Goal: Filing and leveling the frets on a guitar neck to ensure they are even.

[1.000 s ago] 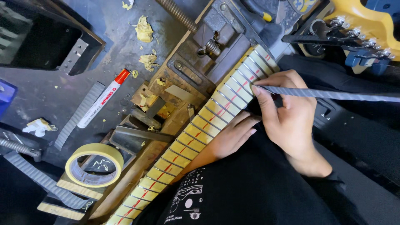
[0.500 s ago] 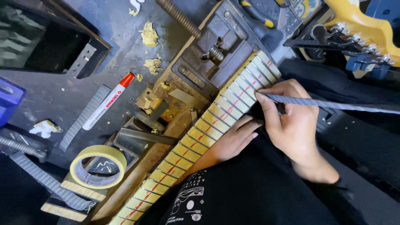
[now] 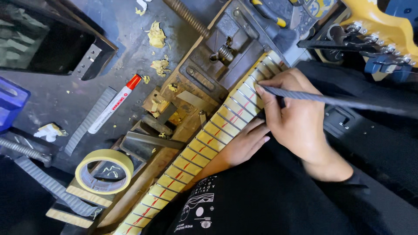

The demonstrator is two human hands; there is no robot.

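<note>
Head view: right hand [image 3: 300,117] closes its grip on a long dark file [image 3: 331,99], its tip resting on the frets of a taped guitar neck [image 3: 204,143] that runs diagonally from lower left to upper centre. Left hand [image 3: 241,146] lies flat against the neck's near edge, fingers loose, holding nothing. A rusty vise [image 3: 217,65] clamps the neck. On the counter [image 3: 126,30], a masking tape roll [image 3: 104,172] sits lower left, with a red-capped marker [image 3: 114,104] above it.
</note>
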